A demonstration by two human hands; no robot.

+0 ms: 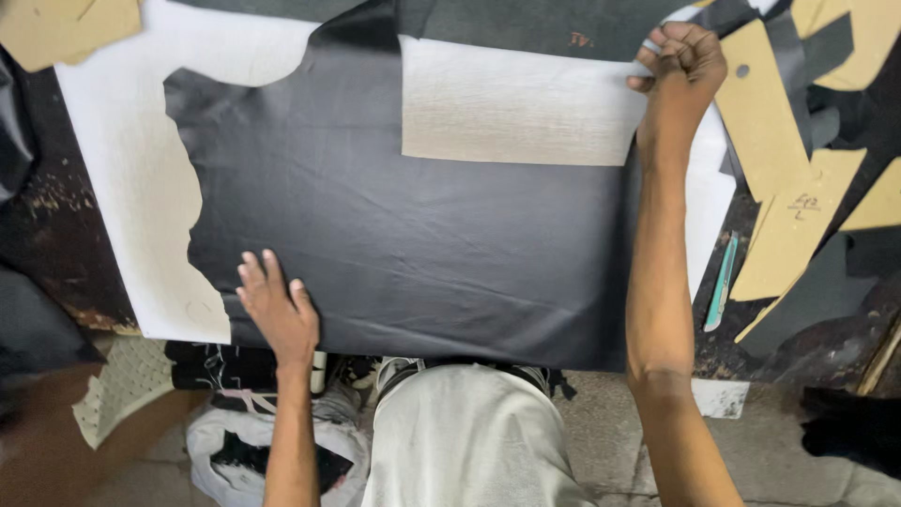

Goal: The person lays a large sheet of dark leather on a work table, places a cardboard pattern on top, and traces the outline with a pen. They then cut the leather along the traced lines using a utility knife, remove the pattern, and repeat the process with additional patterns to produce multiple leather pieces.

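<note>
Black leather sheet (404, 244) lies spread over a white cutting board (122, 188) on the surface, and both hands are on it. It looks largely flattened already: the broad middle lies smooth, with only faint creases running out from under the left hand toward the near edge. A rectangular notch is missing from its far edge, just left of the right hand, so the pale board shows through there — a piece appears to have been cut out of the hide. The ragged natural edge beyond the left hand's fingertips looks untouched, and most of the sheet is whole, so by my judgement much material is uncut.

Left hand (277, 310) is open, palm down, fingers spread and pressing flat on the near left part of the sheet, close to its ragged edge. The forearm comes straight up from the person's body, wrist low.

Right hand (683, 58) is closed into a fist at the far right corner, arm stretched nearly full length away from the body. It seems to pinch the sheet's far edge, though I cannot tell exactly what lies inside the fist.

To the right of the outstretched forearm sit tan card patterns (784, 202) and a slim teal-handled knife (723, 282) — neither touched.
</note>
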